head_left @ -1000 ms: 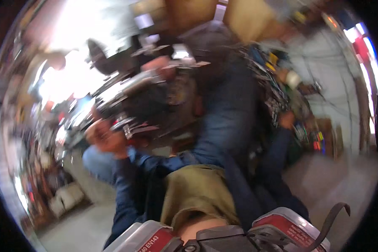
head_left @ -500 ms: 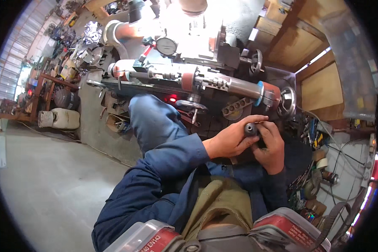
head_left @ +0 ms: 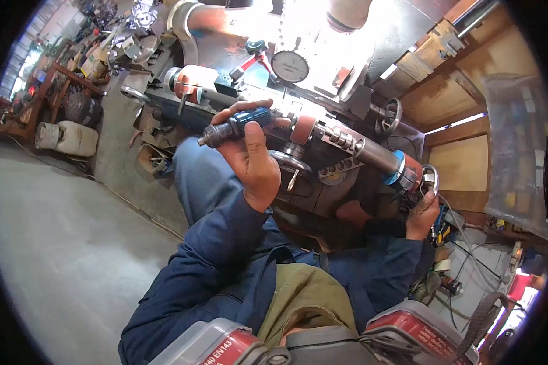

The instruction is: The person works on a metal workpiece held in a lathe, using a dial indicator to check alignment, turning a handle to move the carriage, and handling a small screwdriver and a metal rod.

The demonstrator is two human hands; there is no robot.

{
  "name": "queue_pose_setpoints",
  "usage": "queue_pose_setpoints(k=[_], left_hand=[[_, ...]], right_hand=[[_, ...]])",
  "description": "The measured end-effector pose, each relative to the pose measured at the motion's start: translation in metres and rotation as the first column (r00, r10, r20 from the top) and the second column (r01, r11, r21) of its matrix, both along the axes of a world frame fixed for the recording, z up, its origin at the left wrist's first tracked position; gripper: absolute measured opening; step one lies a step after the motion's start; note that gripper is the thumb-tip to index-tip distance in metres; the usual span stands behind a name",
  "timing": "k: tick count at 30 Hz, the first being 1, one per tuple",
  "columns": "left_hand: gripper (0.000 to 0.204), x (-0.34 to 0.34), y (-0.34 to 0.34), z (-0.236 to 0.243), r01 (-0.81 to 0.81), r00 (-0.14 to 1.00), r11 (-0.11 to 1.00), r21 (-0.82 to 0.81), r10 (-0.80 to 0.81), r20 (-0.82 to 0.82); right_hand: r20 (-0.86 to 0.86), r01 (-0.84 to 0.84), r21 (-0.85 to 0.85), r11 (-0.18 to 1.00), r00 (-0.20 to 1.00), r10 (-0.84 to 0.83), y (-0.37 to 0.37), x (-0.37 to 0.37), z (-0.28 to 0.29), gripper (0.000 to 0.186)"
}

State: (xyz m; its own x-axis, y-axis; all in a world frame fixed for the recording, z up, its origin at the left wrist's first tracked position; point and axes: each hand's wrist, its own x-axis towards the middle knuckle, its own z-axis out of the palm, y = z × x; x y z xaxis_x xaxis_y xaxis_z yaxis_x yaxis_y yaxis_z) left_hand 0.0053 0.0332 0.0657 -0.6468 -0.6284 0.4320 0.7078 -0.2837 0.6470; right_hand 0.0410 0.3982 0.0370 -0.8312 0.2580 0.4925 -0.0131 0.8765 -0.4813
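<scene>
Since the earlier frame the hands have parted: the left hand has carried the tool leftward, and the right hand has gone to the handwheel. The left fingers wrap the tool's dark body, thumb laid along it, above the left knee and near the machine. The right fingertips touch the wheel's lower rim; whether they close round it I cannot tell.

Lamp glare washes out the machine's top behind the round dial. Grey concrete floor spreads left, crossed by a thin cable, with a cream tank beyond. Wooden panels and a clear plastic sheet stand at right.
</scene>
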Motion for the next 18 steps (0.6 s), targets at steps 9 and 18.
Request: queue_pose_setpoints(k=[9,18], left_hand=[[0.049,-0.001,0.007,-0.006,-0.051,0.994,0.996,-0.07,0.057,0.09],[0.058,0.014,0.03,-0.013,0.163,0.986,0.749,-0.642,-0.102,0.132]], right_hand=[[0.146,0.099,-0.026,0.995,0.985,-0.094,-0.006,-0.031,0.05,0.039],[0.245,0.234,0.154,0.96,0.932,-0.266,-0.012,-0.072,0.076,0.037]])
